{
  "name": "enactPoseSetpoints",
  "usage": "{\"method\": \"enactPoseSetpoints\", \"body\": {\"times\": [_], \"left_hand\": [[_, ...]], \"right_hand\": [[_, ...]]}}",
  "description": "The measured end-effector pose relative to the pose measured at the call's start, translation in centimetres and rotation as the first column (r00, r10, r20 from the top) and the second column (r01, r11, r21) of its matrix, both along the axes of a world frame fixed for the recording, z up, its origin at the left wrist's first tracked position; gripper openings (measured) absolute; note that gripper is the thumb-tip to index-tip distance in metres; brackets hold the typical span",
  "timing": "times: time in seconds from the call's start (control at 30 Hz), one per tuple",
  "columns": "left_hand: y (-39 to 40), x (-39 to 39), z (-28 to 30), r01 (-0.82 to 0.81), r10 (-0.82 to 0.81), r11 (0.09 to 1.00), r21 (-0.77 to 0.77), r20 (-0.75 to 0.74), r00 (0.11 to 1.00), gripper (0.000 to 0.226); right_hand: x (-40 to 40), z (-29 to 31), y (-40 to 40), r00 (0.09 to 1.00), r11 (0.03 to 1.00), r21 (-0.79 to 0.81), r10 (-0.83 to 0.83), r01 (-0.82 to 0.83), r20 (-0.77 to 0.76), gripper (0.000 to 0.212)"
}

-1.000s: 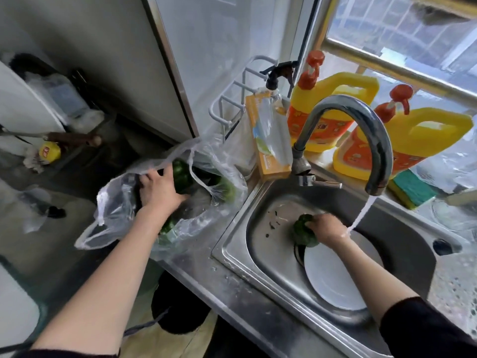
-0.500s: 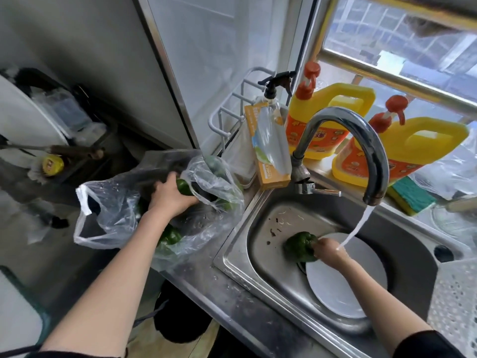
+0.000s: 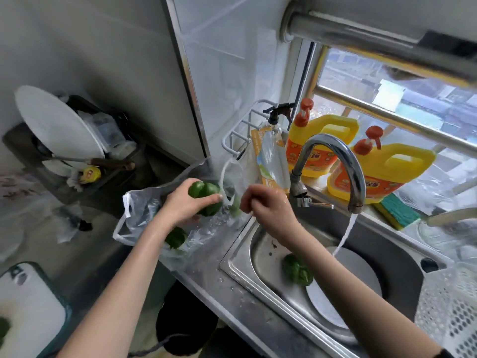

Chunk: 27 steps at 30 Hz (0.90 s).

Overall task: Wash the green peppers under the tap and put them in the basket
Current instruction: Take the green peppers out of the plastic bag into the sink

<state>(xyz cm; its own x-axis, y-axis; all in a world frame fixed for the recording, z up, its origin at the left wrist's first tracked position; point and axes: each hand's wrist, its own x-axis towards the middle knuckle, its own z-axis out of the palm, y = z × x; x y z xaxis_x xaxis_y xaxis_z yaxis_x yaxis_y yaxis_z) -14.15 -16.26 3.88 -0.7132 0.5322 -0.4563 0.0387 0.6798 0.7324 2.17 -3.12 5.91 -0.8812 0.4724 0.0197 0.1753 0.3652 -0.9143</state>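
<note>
My left hand (image 3: 184,202) grips a green pepper (image 3: 205,197) just above the mouth of a clear plastic bag (image 3: 144,215) on the counter. Another pepper (image 3: 176,237) shows through the bag below it. My right hand (image 3: 268,205) is closed on the bag's handle (image 3: 228,177) at the sink's left rim. One green pepper (image 3: 296,270) lies loose in the steel sink (image 3: 242,257), beside a white plate (image 3: 343,288). Water runs from the curved tap (image 3: 333,156) onto the plate. The white perforated basket (image 3: 450,311) stands at the right edge.
Two yellow detergent jugs (image 3: 395,171), a spray bottle (image 3: 273,151) and a green sponge (image 3: 397,210) line the windowsill behind the tap. A white wire rack (image 3: 240,135) sits in the corner. A white cutting board (image 3: 28,306) lies lower left; a dish rack with plates (image 3: 59,125) upper left.
My right hand let go of the pepper in the sink and moved up left to the bag's handle. My left hand has lifted a pepper out of the bag.
</note>
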Motion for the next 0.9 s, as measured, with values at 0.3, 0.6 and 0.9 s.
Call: {"method": "enactPoseSetpoints", "body": {"times": [0.3, 0.6, 0.9], "left_hand": [[-0.1, 2.2, 2.1, 0.239, -0.216, 0.970, 0.038, -0.305, 0.927, 0.082], [2.2, 5.9, 3.8, 0.259, -0.192, 0.962, 0.083, -0.467, 0.863, 0.087], [6.4, 11.0, 1.9, 0.600, -0.494, 0.781, 0.174, -0.414, 0.764, 0.111]], "right_hand": [[-4.1, 0.1, -2.2, 0.995, 0.987, 0.157, -0.042, 0.027, 0.094, 0.023], [-1.7, 0.0, -1.2, 0.941, 0.956, 0.010, -0.292, 0.295, 0.171, 0.028], [6.5, -2.0, 1.6, 0.943, 0.636, -0.706, -0.299, 0.311, 0.145, 0.044]]}}
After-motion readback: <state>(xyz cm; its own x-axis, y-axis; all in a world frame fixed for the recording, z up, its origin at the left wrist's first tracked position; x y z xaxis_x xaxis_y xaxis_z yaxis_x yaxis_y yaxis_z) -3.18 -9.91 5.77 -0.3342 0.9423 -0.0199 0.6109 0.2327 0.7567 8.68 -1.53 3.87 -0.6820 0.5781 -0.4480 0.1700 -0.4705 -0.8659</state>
